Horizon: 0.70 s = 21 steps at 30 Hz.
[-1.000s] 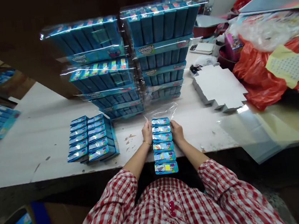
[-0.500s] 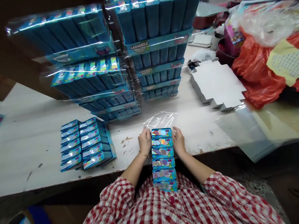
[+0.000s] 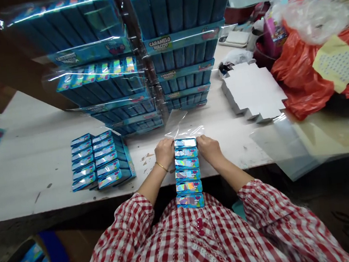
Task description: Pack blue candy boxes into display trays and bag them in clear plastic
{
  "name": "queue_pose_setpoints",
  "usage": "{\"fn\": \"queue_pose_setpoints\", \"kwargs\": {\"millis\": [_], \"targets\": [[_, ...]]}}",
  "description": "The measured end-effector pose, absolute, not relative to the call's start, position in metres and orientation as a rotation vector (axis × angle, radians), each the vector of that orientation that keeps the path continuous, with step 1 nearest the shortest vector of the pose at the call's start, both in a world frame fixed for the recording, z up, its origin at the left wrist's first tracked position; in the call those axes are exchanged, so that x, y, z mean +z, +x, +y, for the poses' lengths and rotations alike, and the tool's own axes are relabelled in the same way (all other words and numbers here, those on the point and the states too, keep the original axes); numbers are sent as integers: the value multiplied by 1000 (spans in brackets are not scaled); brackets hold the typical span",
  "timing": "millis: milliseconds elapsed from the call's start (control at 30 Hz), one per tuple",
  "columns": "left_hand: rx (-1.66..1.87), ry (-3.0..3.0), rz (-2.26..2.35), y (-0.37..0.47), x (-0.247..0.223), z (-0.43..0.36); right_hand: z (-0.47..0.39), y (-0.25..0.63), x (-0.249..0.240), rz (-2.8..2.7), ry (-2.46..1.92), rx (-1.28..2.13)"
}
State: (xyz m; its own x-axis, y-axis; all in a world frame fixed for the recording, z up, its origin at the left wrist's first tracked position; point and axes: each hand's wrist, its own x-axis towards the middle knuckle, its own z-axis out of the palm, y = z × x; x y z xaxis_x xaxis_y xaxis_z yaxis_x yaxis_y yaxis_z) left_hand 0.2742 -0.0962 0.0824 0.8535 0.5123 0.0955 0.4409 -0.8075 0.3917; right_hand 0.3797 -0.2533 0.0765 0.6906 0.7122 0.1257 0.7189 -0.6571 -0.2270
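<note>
A row of several small blue candy boxes point(image 3: 187, 174) runs from my shirt front to the table edge, shiny labels facing up. A clear plastic bag point(image 3: 186, 126) spreads just beyond the row's far end, its film crinkled and glossy. My left hand point(image 3: 165, 154), with a thin bracelet at the wrist, is closed on the bag's edge at the left of the farthest box. On the other side my right hand point(image 3: 209, 149) is closed on the bag's right edge, its fingertips beside the same box. How far the film covers the boxes I cannot tell.
Tall stacks of film-wrapped blue display packs point(image 3: 182, 37) stand at the back. Two rows of blue boxes in a tray point(image 3: 102, 160) lie left. White cut-out cards point(image 3: 256, 90) are piled right, near red plastic bags point(image 3: 300, 74) and clear sheets point(image 3: 277, 148) over the edge.
Both hands have closed at the far end of the row, the right one moving inward against the boxes. The clear bag now stretches farther away from me. The view has tilted slightly.
</note>
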Motion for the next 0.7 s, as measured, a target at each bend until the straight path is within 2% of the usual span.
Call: {"fn": "queue_pose_setpoints", "kwargs": {"millis": [133, 267, 500, 700], "targets": [[140, 2538, 806, 284, 96, -87, -245, 398, 87, -875, -2531, 191], [114, 2544, 756, 283, 104, -84, -247, 395, 89, -787, -2338, 180], [428, 2596, 590, 274, 94, -95, -259, 368, 85, -1086, -2311, -288], [657, 2510, 485, 256, 76, -101, -284, 363, 70, -1379, -2240, -509]]}}
